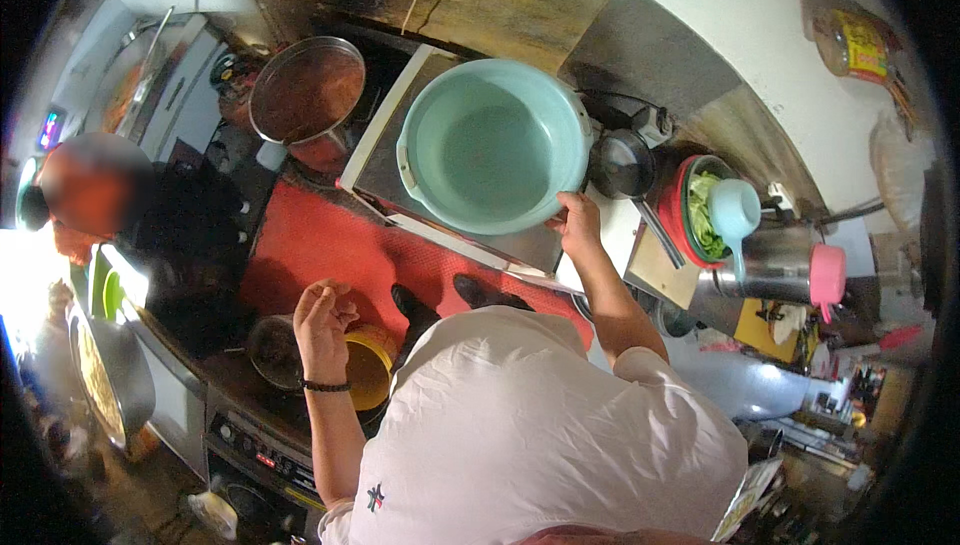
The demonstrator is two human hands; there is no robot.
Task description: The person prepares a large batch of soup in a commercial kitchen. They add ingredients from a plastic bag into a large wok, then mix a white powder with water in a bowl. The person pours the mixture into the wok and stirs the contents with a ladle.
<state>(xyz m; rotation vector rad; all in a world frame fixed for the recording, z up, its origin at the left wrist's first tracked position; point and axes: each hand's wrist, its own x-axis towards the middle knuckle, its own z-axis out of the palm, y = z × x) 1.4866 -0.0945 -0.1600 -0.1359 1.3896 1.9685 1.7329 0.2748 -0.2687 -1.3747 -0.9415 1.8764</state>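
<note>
A large light-green plastic basin [495, 147] rests on the dark top of a low unit in front of me. My right hand [576, 224] grips the basin's near right rim, thumb uppermost. My left hand [322, 320], with a dark beaded bracelet at the wrist, is raised over the left side with its fingers bent and loosely apart, holding nothing visible. Below and beside it are a yellow bucket [369, 369] and a dark round pan [274, 354]. Just right of the basin lies a small black saucepan [622, 164], its handle pointing towards me.
A big metal pot [307, 91] with reddish-brown contents stands left of the basin. Leafy greens [703, 215] and a light-blue ladle [733, 209] are at the right, near a pink dipper [827, 275]. Another person [180, 200] is at the left. Red matting [315, 245] covers the floor.
</note>
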